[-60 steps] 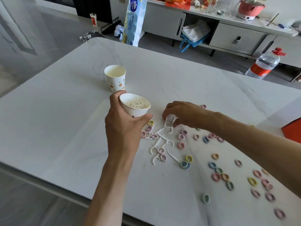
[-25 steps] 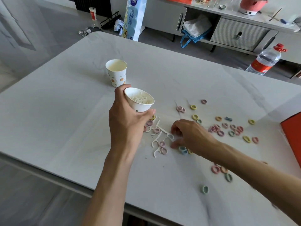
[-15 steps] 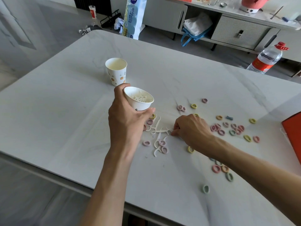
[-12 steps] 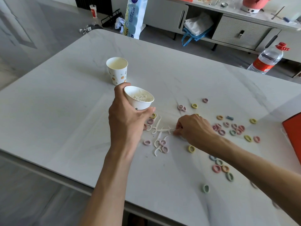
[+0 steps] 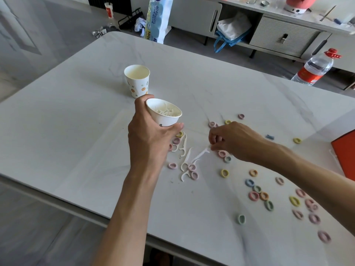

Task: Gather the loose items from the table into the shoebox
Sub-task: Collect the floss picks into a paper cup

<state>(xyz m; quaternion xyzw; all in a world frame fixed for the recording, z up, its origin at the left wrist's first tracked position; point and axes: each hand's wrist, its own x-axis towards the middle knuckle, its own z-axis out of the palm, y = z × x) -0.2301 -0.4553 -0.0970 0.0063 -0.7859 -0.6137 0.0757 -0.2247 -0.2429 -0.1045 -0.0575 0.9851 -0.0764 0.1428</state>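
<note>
**Getting the pinched pick into the cup cleanly**

The white floss pick (image 5: 200, 154) I am after lies slanted on the desk (image 5: 76, 131), its far end caught at the tips of my right hand (image 5: 234, 143). The fingers (image 5: 213, 139) are curled in close, thumb against them, nipping only that end; the rest of the pick trails down toward the other floss picks (image 5: 184, 150), which lie in a loose tangle just beside it with a few hair ties (image 5: 257, 194) mixed in.

My left hand (image 5: 149, 139) is wrapped round a paper cup (image 5: 163, 116), held above the desk and tipped toward the right hand, with a heap of picks already inside.

As I judge it, the grip is thin, so I would lift straight up first to free the trailing end from the tangle, then carry it the short way across to the cup's mouth. I would bring the cup to meet it rather than reach far, and keep the tilt modest so the picks inside do not slide out. I would let go only once the pick is over the rim.

A spare cup (image 5: 136, 81) stands upright behind the left hand. The orange shoebox (image 5: 345, 152) sits at the right edge, well apart, and most hair ties are scattered between.
</note>
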